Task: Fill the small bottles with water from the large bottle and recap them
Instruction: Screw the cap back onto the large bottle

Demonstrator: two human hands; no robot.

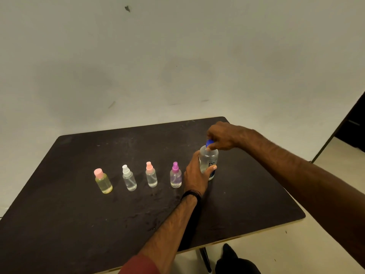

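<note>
Four small bottles (152, 175) in a row on dark worktop (79, 214), all capped, just left of left hand (194, 177). Left grip wrapped round large bottle (209, 159), upright on worktop, thumb across label. Right hand (222, 136) directly above, fingertips pinching blue cap (209, 142) at bottle neck. Black wristband (191, 194) on left wrist.

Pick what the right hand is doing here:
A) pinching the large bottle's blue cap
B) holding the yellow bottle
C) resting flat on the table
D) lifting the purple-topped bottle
A: the right hand pinches the blue cap while the left hand grips the large bottle.
</note>
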